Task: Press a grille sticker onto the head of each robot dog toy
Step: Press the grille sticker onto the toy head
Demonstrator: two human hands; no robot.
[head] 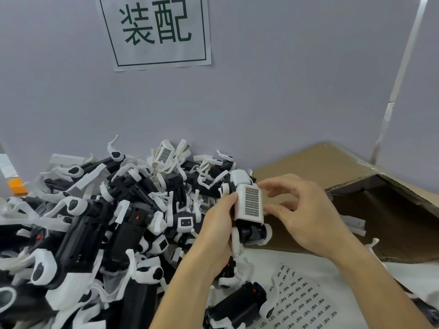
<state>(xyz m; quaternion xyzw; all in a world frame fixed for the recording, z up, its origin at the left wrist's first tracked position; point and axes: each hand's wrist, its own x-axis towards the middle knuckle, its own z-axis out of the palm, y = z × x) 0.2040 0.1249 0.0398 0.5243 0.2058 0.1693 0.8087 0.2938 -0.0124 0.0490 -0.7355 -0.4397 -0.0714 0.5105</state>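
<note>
Nearest, a sticker sheet (301,302) lies flat on the tabletop (266,260). Above it, the left hand (217,229) grips a robot dog toy (249,210) by its side, fingers curled around the body. A grille sticker (251,202) sits on the toy's white head. The right hand (306,210) touches the head's edge, fingers loosely spread. Left lies a pile of toys (99,222); behind, a cardboard box (356,186) and a wall sign (154,32).

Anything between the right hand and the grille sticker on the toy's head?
Nothing visible. The left hand holds the robot dog toy, the grille sticker faces the camera uncovered, and the right hand has its fingertips at the head's right edge.
</note>
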